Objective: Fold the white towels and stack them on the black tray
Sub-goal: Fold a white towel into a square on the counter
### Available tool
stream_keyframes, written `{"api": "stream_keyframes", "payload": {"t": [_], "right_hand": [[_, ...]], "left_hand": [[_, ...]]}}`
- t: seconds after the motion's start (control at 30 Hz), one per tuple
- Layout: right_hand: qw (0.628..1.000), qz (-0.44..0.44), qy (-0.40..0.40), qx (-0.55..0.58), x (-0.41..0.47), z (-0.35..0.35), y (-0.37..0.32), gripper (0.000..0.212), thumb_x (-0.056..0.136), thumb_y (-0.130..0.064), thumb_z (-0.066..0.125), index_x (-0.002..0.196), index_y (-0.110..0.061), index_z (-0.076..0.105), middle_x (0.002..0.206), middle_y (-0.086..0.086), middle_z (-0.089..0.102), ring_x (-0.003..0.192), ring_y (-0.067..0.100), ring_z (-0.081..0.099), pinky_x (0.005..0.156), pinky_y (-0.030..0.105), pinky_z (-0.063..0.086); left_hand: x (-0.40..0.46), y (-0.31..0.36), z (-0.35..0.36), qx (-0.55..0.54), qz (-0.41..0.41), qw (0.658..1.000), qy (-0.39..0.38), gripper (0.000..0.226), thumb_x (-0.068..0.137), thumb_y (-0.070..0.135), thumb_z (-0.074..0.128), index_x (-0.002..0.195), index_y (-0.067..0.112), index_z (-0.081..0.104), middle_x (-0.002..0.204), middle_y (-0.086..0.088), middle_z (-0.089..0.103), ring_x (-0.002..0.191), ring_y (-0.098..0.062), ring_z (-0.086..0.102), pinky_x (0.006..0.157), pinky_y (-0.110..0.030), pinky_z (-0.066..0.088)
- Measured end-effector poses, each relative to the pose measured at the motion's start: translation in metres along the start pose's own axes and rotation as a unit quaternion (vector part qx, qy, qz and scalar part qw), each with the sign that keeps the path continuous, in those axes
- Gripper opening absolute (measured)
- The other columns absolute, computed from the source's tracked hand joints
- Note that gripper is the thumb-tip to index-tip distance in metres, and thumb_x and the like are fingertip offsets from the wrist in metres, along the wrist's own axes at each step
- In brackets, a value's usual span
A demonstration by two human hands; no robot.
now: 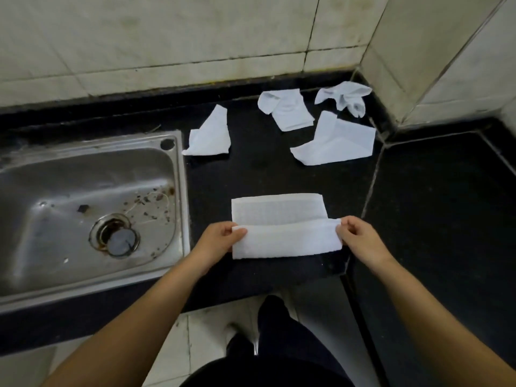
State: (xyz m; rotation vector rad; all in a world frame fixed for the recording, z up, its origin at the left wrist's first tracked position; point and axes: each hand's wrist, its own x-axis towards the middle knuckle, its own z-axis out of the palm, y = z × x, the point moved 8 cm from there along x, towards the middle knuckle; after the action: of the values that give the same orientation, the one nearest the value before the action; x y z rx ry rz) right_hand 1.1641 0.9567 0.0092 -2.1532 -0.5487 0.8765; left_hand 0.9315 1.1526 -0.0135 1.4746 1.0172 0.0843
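1. The left hand [220, 238] and right hand [360, 238] each pinch an end of the towel [282, 227], which lies on the black counter [435, 208] near its front edge, its near flap lifted and partly folded over.
2. If one hand moves ahead of the other, the fold probably lands crooked.
3. Thin material may crease or tear under a hard pull.
4. Four crumpled towels [332, 141] wait by the wall; one [209, 135] sits just beside the dirty sink [178, 191] and could slip in.
5. No tray is recognisable here.
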Motion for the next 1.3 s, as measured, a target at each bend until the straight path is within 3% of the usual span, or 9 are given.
{"api": "stream_keyframes", "payload": {"t": [0.17, 0.33, 0.5, 0.7, 0.87, 1.0, 1.1, 1.2, 1.3], "right_hand": [[0.997, -0.013, 0.046, -0.060, 0.047, -0.001, -0.039, 0.014, 0.093, -0.018, 0.049, 0.085, -0.009, 0.058, 0.076, 0.003, 0.053, 0.069, 0.015, 0.048, 0.059, 0.026, 0.039], [0.971, -0.005, 0.055, -0.232, 0.081, 0.018, -0.044, 0.019, 0.092, -0.018, 0.050, 0.108, -0.012, 0.058, 0.108, 0.009, 0.058, 0.099, 0.027, 0.057, 0.090, 0.041, 0.047], [0.916, -0.091, 0.081, -0.381, 0.087, 0.036, -0.076, 0.047, 0.093, -0.022, 0.051, 0.138, -0.020, 0.039, 0.134, 0.007, 0.045, 0.123, 0.024, 0.043, 0.102, 0.039, 0.036], [0.867, -0.241, -0.157, -0.407, 0.079, 0.161, -0.137, 0.041, 0.094, -0.033, 0.050, 0.133, -0.023, 0.045, 0.132, 0.004, 0.049, 0.121, 0.022, 0.046, 0.101, 0.039, 0.038], [0.806, -0.231, -0.176, -0.515, 0.076, 0.198, -0.143, 0.040, 0.093, -0.030, 0.053, 0.131, -0.017, 0.047, 0.132, 0.009, 0.048, 0.122, 0.026, 0.045, 0.101, 0.043, 0.039], [0.878, -0.155, -0.242, -0.381, 0.076, 0.178, -0.149, 0.023, 0.092, -0.026, 0.054, 0.115, -0.020, 0.053, 0.111, 0.003, 0.057, 0.101, 0.018, 0.055, 0.091, 0.035, 0.047], [0.915, -0.173, -0.241, -0.274, 0.072, 0.143, -0.176, 0.024, 0.091, -0.022, 0.058, 0.114, -0.021, 0.054, 0.105, -0.001, 0.058, 0.092, 0.011, 0.054, 0.075, 0.023, 0.042], [0.930, -0.233, -0.160, -0.233, 0.073, 0.094, -0.212, 0.021, 0.090, -0.018, 0.058, 0.111, -0.014, 0.062, 0.105, 0.004, 0.063, 0.094, 0.017, 0.058, 0.075, 0.023, 0.042], [0.943, -0.280, -0.054, -0.171, 0.068, 0.039, -0.244, 0.010, 0.091, -0.019, 0.056, 0.092, -0.013, 0.064, 0.099, 0.011, 0.065, 0.090, 0.023, 0.060, 0.076, 0.031, 0.045]], "left_hand": [[0.042, 0.039, -0.028, 0.178, 0.053, 0.972, 0.148, 0.029, 0.090, 0.030, 0.058, 0.082, 0.002, 0.061, 0.070, -0.005, 0.052, 0.067, -0.016, 0.048, 0.057, -0.028, 0.034], [0.062, 0.044, -0.022, 0.321, 0.078, 0.923, 0.197, 0.018, 0.090, 0.033, 0.057, 0.091, 0.015, 0.058, 0.090, -0.002, 0.055, 0.093, -0.022, 0.051, 0.078, -0.034, 0.042], [0.040, 0.025, -0.028, 0.334, 0.055, 0.901, 0.271, 0.051, 0.083, 0.043, 0.065, 0.122, 0.013, 0.050, 0.114, -0.007, 0.054, 0.108, -0.027, 0.049, 0.090, -0.038, 0.036], [0.000, -0.012, -0.020, 0.420, 0.031, 0.865, 0.271, 0.066, 0.072, 0.059, 0.065, 0.117, 0.010, 0.058, 0.108, -0.010, 0.062, 0.096, -0.029, 0.059, 0.078, -0.038, 0.047], [-0.005, -0.007, -0.008, 0.423, 0.015, 0.865, 0.270, 0.049, 0.083, 0.050, 0.057, 0.119, 0.016, 0.054, 0.120, -0.007, 0.051, 0.109, -0.025, 0.049, 0.088, -0.035, 0.038], [0.007, 0.003, -0.004, 0.358, 0.005, 0.908, 0.218, 0.038, 0.091, 0.036, 0.053, 0.125, 0.019, 0.047, 0.128, -0.003, 0.042, 0.120, -0.022, 0.038, 0.099, -0.035, 0.032], [0.022, 0.022, -0.009, 0.236, 0.013, 0.960, 0.152, 0.021, 0.092, 0.026, 0.052, 0.106, 0.011, 0.058, 0.108, -0.005, 0.056, 0.105, -0.023, 0.050, 0.088, -0.034, 0.045], [0.032, 0.071, -0.029, 0.172, 0.083, 0.970, 0.151, 0.012, 0.089, 0.017, 0.056, 0.080, 0.010, 0.055, 0.072, 0.002, 0.053, 0.073, -0.017, 0.051, 0.057, -0.010, 0.036], [0.029, 0.139, -0.051, 0.164, 0.176, 0.951, 0.195, 0.015, 0.089, 0.018, 0.057, 0.076, 0.015, 0.052, 0.065, 0.008, 0.049, 0.062, -0.007, 0.045, 0.052, -0.007, 0.034]]}}
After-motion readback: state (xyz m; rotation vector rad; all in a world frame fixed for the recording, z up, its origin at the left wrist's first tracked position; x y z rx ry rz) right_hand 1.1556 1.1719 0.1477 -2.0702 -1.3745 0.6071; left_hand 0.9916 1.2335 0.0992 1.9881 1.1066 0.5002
